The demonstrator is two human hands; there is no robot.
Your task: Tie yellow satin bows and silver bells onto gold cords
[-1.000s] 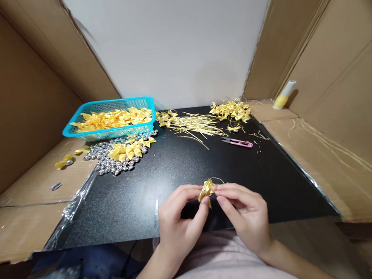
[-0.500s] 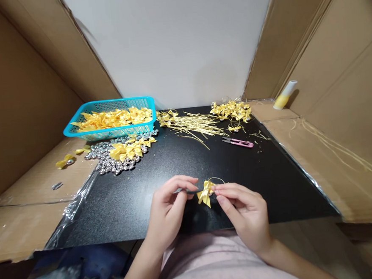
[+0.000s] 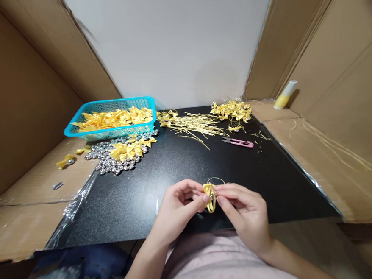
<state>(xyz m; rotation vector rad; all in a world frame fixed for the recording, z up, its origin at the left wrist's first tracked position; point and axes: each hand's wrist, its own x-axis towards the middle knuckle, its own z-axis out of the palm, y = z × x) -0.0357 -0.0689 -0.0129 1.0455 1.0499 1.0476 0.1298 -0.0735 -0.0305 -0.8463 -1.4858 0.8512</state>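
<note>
A yellow ribbon bow (image 3: pixel 210 198) is pinched between my two hands near the table's front edge. On its left side, the thumb and fingers of my left hand (image 3: pixel 186 203) close on the ribbon. My right hand (image 3: pixel 243 207) grips the bow's right side with thumb and fingertips. A thin yellow cord (image 3: pixel 216 179) loops up behind the bow, close to my right fingertips. My fingers cover part of the bow, so its knot is hard to make out.
A turquoise basket (image 3: pixel 110 130) of yellow bows stands back left, with silver bells (image 3: pixel 103 159) in front. Cut yellow cords (image 3: pixel 197 125) lie at the back centre. Pink thread snips (image 3: pixel 238 142) and a pile of finished-looking bows (image 3: pixel 233 110) are right. A yellow thread spool (image 3: pixel 285 95) stands far right.
My left hand has moved right and closed onto the bow. The bow has turned and now shows its looped edge. My right hand has stayed nearly still.
</note>
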